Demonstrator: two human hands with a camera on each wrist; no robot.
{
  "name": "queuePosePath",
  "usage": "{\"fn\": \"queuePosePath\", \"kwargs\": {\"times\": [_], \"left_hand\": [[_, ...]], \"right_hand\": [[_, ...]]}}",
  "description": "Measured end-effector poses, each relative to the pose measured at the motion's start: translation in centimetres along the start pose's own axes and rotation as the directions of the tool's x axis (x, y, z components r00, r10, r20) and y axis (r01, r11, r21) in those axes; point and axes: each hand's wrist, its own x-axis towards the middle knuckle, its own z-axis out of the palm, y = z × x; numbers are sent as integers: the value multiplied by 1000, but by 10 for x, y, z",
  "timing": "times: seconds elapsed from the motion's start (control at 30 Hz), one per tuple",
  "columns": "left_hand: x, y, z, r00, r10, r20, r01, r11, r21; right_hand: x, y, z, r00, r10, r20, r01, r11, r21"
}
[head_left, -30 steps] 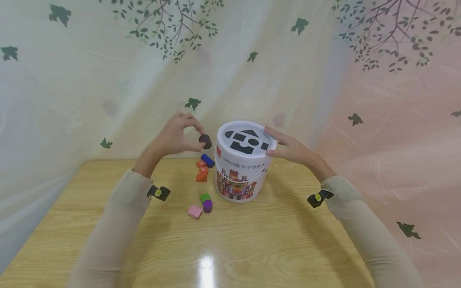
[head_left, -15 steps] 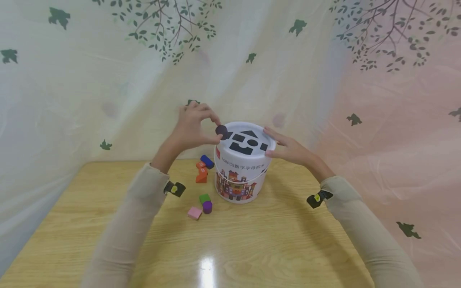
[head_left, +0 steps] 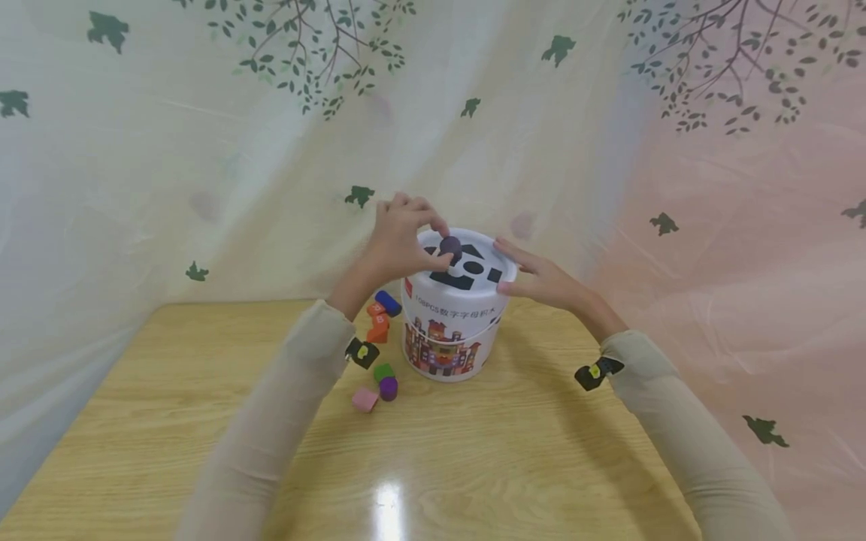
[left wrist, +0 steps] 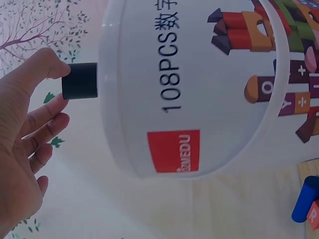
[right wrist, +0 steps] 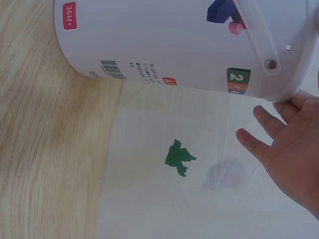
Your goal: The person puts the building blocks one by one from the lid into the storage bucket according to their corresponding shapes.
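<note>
My left hand (head_left: 406, 239) pinches a dark cylinder block (head_left: 450, 249) between thumb and fingertips, over the lid of a white bucket (head_left: 443, 323). The left wrist view has the block (left wrist: 79, 80) right at the lid's edge, its near end held by the left hand (left wrist: 22, 119). Dark cut-out shapes mark the lid (head_left: 485, 252), among them a triangle and a circle; the block covers some of them. On the bucket's right rim rests my right hand (head_left: 541, 279), fingers extended. In the right wrist view, fingers of the right hand (right wrist: 294, 144) touch the rim from the side.
Left of the bucket lie a blue cylinder block (head_left: 389, 303) and orange blocks (head_left: 378, 328). Nearer me on the wooden table (head_left: 473, 458) are green (head_left: 383, 373), purple (head_left: 389, 388) and pink blocks (head_left: 365, 400). A patterned curtain (head_left: 284, 165) hangs behind.
My left hand has moved right with the dark cylinder block, from left of the bucket to over its lid. The right hand has stayed on the rim.
</note>
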Motion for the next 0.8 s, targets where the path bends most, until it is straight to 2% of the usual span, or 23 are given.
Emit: {"fn": "queuePosePath", "kwargs": {"times": [0.3,0.63,0.8], "left_hand": [[11,3,21,999,2,47,-2,1000,8],[15,-1,31,997,-14,77,15,1000,-5],[17,-2,37,997,0,79,0,1000,-3]], "right_hand": [[0,0,0,1000,7,5,-7,1000,-1],[2,1,1,1000,15,1,-15,1000,-12],[1,1,0,1000,5,6,-5,1000,-2]]}}
